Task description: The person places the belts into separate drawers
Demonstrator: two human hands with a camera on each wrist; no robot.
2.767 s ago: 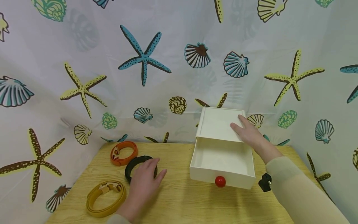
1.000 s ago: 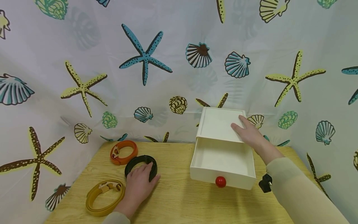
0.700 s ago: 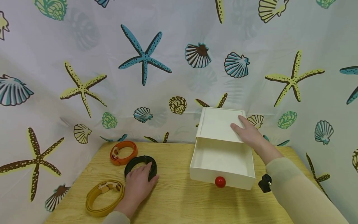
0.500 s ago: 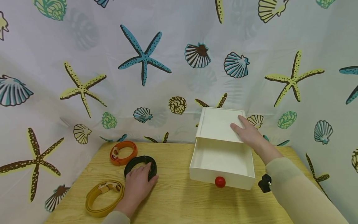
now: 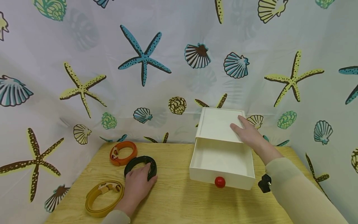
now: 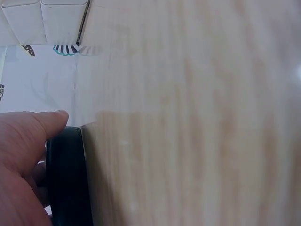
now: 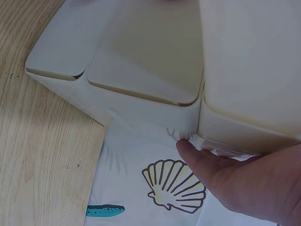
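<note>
My left hand point(image 5: 138, 183) is at the rolled black belt point(image 5: 137, 161) on the left of the table. In the left wrist view, the thumb point(image 6: 51, 123) lies at the top edge of the black belt point(image 6: 68, 181), with other fingers curled inside the coil. My right hand point(image 5: 249, 132) rests on the right edge of the white drawer box point(image 5: 219, 123), thumb on top and fingers stretched along the edge. The drawer point(image 5: 223, 158) is pulled out, bare inside, with a red round knob point(image 5: 220, 182). The right wrist view shows the hand point(image 7: 240, 179) against the box side point(image 7: 141, 108).
An orange rolled belt point(image 5: 131, 148) lies behind the black one, and a mustard-yellow belt point(image 5: 96, 199) nearer the front left. The wooden table point(image 5: 173, 199) meets a shell-and-starfish curtain point(image 5: 167, 81) at the back and sides. A small black device point(image 5: 264, 183) sits at the right wrist.
My left hand has come down from above the black belt and closed on its near side. Over the last second both hands, the belts and the box stay nearly still.
</note>
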